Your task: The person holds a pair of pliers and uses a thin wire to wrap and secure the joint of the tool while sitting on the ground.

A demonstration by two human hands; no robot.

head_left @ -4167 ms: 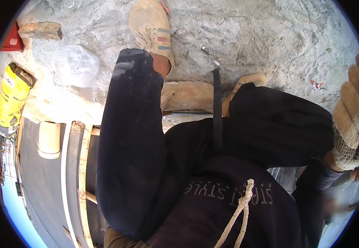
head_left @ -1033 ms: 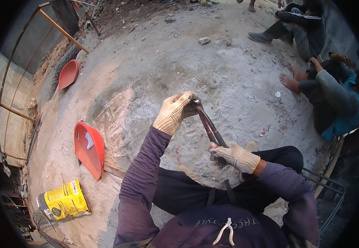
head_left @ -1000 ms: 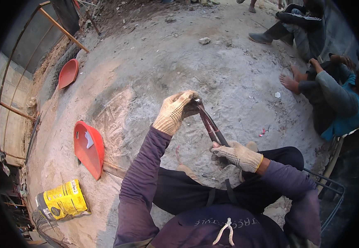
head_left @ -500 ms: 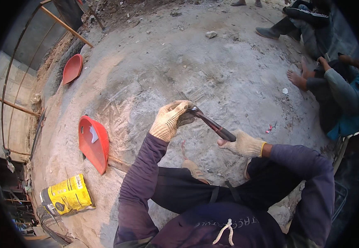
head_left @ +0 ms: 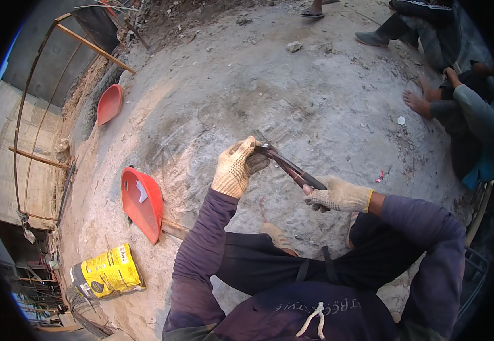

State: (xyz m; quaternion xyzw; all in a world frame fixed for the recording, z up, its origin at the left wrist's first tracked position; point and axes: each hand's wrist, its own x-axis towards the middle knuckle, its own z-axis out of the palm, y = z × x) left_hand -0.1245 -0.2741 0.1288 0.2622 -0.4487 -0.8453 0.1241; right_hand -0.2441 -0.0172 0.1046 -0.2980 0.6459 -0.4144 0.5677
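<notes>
Steady the dark, slim, 2-handled tool [head_left: 302,173] above the grey, dusty ground [head_left: 343,131], the cream-knit-gloved right hand [head_left: 340,195] gripping its handle ends, the cream-knit-gloved left hand's [head_left: 234,169] fingers curled at its head, exact hold indistinct.

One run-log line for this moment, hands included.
tool: handles slightly apart | left hand: holding head end | right hand: holding handle end | yellow bag: lying at left

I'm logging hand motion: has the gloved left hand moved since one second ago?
Yes; against the red scoop beside the yellow bag, the left hand has shifted left and down the picture.
</notes>
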